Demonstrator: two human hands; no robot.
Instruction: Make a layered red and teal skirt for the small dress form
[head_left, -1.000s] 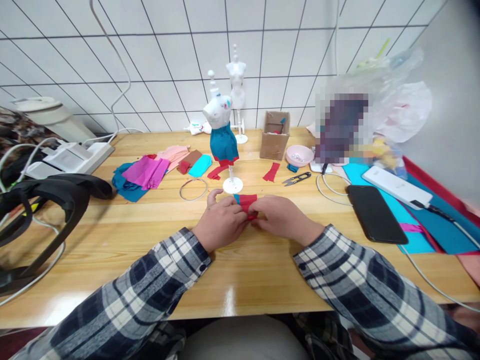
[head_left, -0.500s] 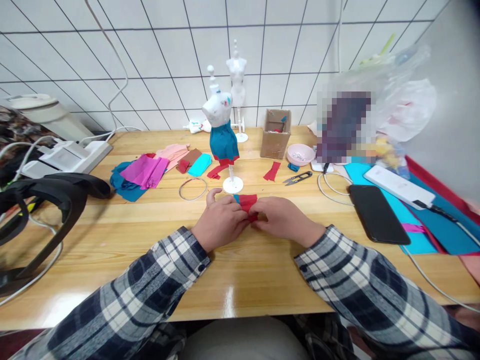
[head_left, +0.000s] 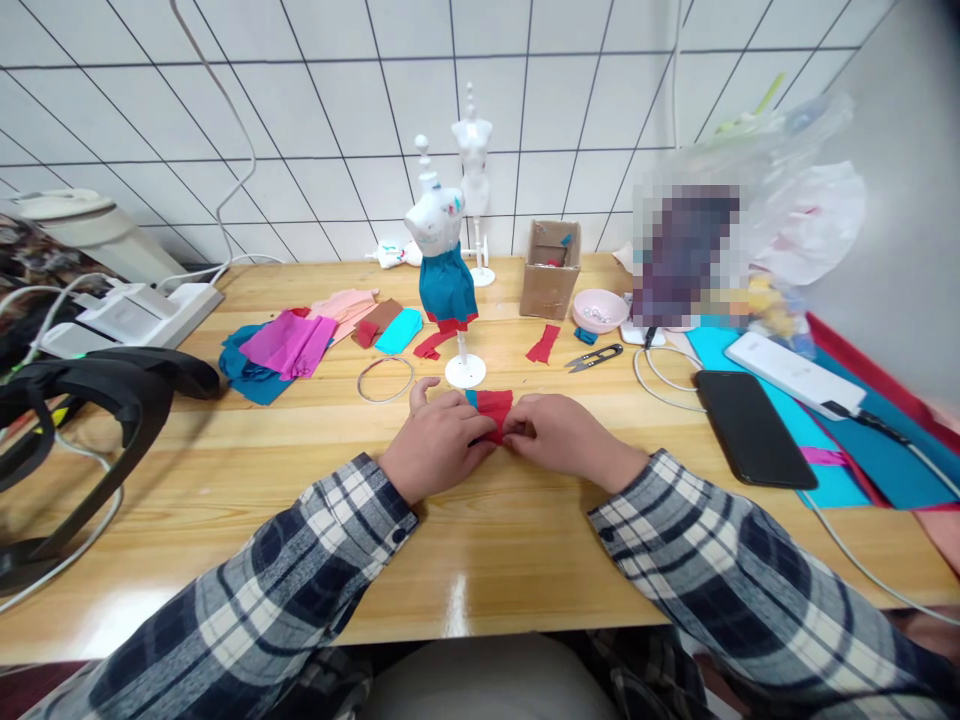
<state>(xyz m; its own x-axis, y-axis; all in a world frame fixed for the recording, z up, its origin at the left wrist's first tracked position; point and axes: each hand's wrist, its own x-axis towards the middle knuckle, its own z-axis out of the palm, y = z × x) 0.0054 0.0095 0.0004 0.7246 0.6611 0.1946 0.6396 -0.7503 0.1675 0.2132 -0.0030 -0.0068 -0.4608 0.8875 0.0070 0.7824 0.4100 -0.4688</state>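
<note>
A small piece of red cloth (head_left: 495, 403) with a teal strip along its left side lies on the table in front of me. My left hand (head_left: 435, 447) presses the cloth down from the left, its fingers bunched over it and one digit raised. From the right, my right hand (head_left: 566, 437) pinches the cloth's lower right edge between thumb and fingertips. Just beyond stands a white miniature dress form (head_left: 435, 215) wearing a teal skirt (head_left: 448, 285) with a red hem. The underside of the cloth is hidden.
Thread snips (head_left: 595, 357), a red scrap (head_left: 544, 343), a pink bowl (head_left: 600, 310) and a cardboard box (head_left: 551, 270) sit behind my right hand. A wire ring (head_left: 385, 380) and fabric pieces (head_left: 289, 345) lie left. A black phone (head_left: 754, 430) rests right.
The right hand's fingertips have shifted slightly along the red cloth's edge, and more of the cloth shows between the hands. The left hand stays nearly in place.
</note>
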